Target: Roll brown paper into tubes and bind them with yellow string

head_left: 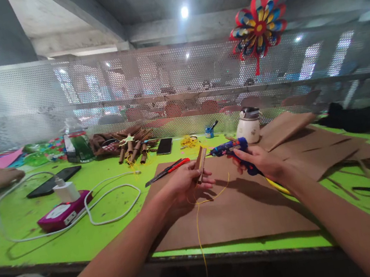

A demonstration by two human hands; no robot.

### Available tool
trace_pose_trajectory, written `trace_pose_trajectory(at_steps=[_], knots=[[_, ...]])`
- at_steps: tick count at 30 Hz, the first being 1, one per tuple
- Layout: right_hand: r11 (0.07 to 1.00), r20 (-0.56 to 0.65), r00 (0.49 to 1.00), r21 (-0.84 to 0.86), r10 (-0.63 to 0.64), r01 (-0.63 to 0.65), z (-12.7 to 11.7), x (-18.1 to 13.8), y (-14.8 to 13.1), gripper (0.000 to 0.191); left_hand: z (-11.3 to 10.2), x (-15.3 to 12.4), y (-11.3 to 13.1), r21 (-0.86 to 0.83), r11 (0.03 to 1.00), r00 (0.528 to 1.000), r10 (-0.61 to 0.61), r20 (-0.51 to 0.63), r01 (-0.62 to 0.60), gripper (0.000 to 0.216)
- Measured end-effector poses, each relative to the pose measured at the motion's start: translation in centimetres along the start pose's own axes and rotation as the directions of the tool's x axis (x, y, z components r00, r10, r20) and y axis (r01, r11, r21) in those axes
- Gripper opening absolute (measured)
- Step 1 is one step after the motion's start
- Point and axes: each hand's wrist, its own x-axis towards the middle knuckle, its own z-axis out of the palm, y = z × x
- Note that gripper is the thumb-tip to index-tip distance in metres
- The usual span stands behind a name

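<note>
Glue gun (232,147) right beside a paper strip (201,165)

Left hand (188,179) has the paper strip pinched, fingers half curled, over the brown sheet (236,225) at the front edge of the desk (82,245). Right hand (259,159) is wrapped snugly round the glue gun's handle. Can't tell if tip meets paper. Yellow string (197,227) dangles past that edge.
</note>
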Motion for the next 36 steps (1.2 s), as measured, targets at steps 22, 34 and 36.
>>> trace_pose_trajectory(at_steps=[22,34,36], knots=[[0.998,-0.121,0.991,-0.042,-0.060,0.055,-0.03,0.53,0.22,0.039,0.16,-0.17,0.24,-0.047,0.998,0.999,0.041,0.021,-0.040,0.017],[0.996,-0.116,0.990,-0.053,-0.075,0.070,0.06,0.38,0.01,0.038,0.33,-0.22,0.19,0.012,0.995,0.995,0.095,-0.016,-0.095,0.012],[0.996,-0.126,0.988,-0.040,-0.084,0.080,0.08,0.37,-0.06,0.038,0.28,-0.20,0.17,0.014,0.996,0.996,0.093,-0.012,-0.093,0.011]])
